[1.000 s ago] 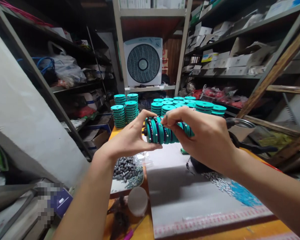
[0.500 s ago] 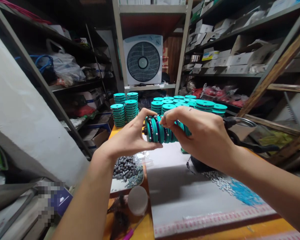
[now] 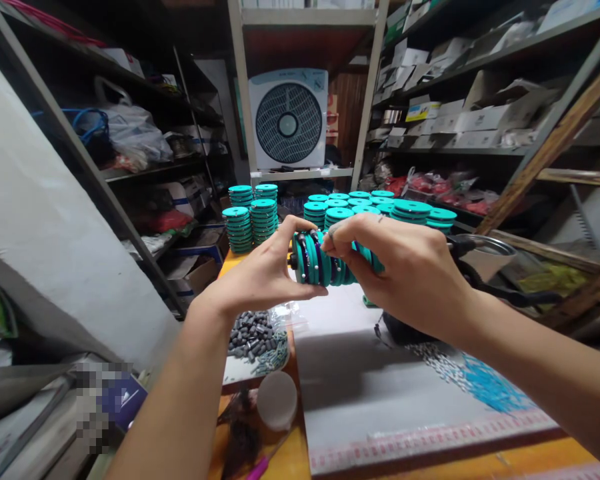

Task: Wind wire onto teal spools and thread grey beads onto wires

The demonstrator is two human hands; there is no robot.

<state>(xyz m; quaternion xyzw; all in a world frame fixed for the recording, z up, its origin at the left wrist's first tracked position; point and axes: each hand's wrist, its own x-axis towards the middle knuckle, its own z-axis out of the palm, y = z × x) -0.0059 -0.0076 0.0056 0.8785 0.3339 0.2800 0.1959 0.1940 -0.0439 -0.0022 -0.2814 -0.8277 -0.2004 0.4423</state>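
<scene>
Both hands hold a sideways stack of teal discs (image 3: 316, 260) with dark rings between them, raised above the table. My left hand (image 3: 260, 277) pinches the stack's left end with thumb and fingers. My right hand (image 3: 405, 277) wraps round the right part, its fingertips pressed on the top of the discs. More teal disc stacks (image 3: 250, 223) stand upright at the table's far end, with a larger group (image 3: 375, 207) behind my hands.
A grey mat (image 3: 380, 380) covers the orange table (image 3: 285, 460). A heap of small dark cylinders (image 3: 253, 333) lies at the left, a white lid (image 3: 277, 400) nearer me. Blue and white small parts (image 3: 475, 380) lie at the right. Shelves of boxes flank both sides; a fan (image 3: 287, 120) stands behind.
The hands and the disc stack have barely shifted; the view has drifted slightly.
</scene>
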